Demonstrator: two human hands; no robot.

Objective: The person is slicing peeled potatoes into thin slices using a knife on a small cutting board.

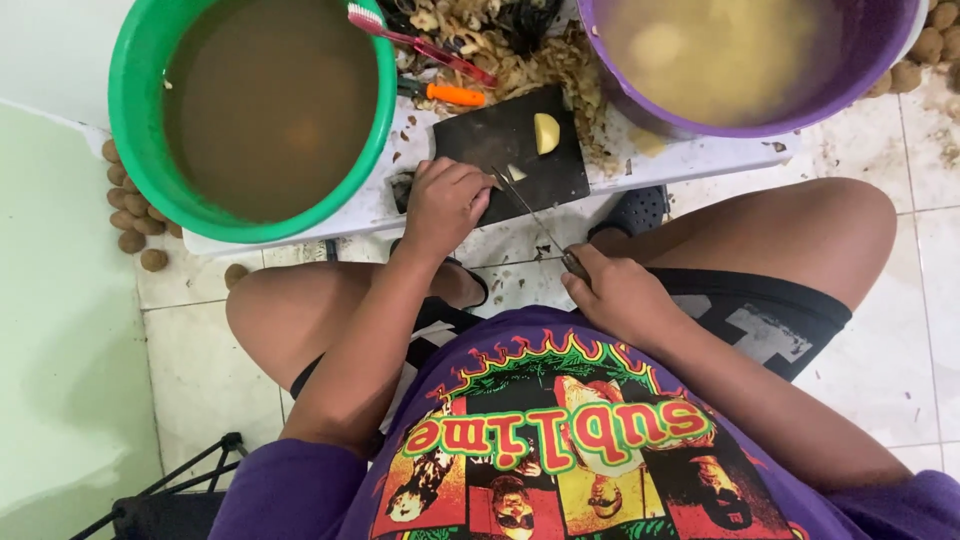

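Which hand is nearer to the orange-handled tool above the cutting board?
Left. The left hand rests on the cutting board, just below the orange-handled tool. The right hand grips the knife farther back.

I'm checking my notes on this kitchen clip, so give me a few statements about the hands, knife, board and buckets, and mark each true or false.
1. The right hand holds a knife. True.
2. The left hand rests in the green bucket. False: it presses on the black board.
3. A peeled potato half lies on the board. True.
4. The purple bucket is dry. False: it holds cloudy water with peeled potatoes.
5. The peeler has a blue handle. False: it is orange.
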